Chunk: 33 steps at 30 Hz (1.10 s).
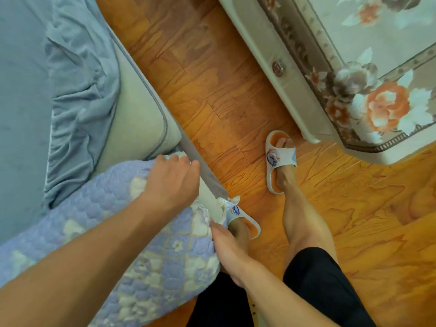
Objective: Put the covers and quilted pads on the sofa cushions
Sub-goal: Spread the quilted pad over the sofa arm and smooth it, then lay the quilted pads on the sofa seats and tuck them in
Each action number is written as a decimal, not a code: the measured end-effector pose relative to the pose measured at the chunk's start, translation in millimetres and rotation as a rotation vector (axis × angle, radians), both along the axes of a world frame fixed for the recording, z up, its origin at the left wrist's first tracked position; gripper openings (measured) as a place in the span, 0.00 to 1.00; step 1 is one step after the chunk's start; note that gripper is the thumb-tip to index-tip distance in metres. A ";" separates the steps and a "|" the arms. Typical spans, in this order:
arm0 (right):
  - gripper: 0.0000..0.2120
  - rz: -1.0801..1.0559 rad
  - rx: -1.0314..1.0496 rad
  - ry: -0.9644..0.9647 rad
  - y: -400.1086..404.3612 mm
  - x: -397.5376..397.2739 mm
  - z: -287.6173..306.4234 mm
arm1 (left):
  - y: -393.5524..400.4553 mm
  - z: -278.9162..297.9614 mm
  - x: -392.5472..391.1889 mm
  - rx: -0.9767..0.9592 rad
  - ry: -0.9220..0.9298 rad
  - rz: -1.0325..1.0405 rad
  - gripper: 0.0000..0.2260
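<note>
Sofa cushion [139,107] is my landmark, pale grey-green w/ dark piping, top left of view. Blue-grey cover [70,90] lies bunched and wrinkled over the cushion's left part, leaving its right edge & corner bare. Wood floor [212,79] runs along the cushion's right side. Across that floor strip from the cushion stands a low table [271,67] w/ a floral cloth [377,102] on top.

Quilted pad [113,215], lilac w/ cream flower patches, sits just below the cushion's near corner, its top edge touching that corner, draped toward my legs.

My left hand [174,180] is at the cushion's near corner, fingers curled & pinching the pad's top edge right against it. My right hand [230,251] is lower, further from the cushion, at the pad's right edge; fingers go under the fabric so can't tell if they're spread or gripping.

Right of cushion on the floor: my slipper [280,159], white/orange; other slipper [243,220] just beside the pad's lace corner.
</note>
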State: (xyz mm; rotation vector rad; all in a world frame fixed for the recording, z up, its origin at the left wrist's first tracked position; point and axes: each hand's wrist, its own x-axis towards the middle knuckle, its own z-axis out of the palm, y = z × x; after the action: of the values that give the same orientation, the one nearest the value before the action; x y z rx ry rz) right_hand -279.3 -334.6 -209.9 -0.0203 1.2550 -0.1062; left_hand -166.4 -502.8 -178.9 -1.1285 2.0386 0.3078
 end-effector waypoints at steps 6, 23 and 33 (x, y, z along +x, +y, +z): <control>0.15 -0.087 0.103 -0.113 -17.9 -0.9 3.1 | 11.3 19.4 32.0 -0.386 0.136 0.307 0.18; 0.11 1.009 -0.404 0.288 -282.8 -70.7 18.0 | 25.1 34.3 68.4 -0.566 -0.058 1.437 0.24; 0.09 1.341 -0.838 0.285 -432.0 123.4 64.9 | 21.0 34.8 75.1 -0.600 0.000 1.548 0.22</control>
State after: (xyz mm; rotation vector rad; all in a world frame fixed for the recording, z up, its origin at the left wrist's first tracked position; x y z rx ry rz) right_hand -155.9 -766.6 -145.0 -1.6085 1.1697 0.5582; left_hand -91.3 -481.8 -144.1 -2.8856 0.8098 0.4040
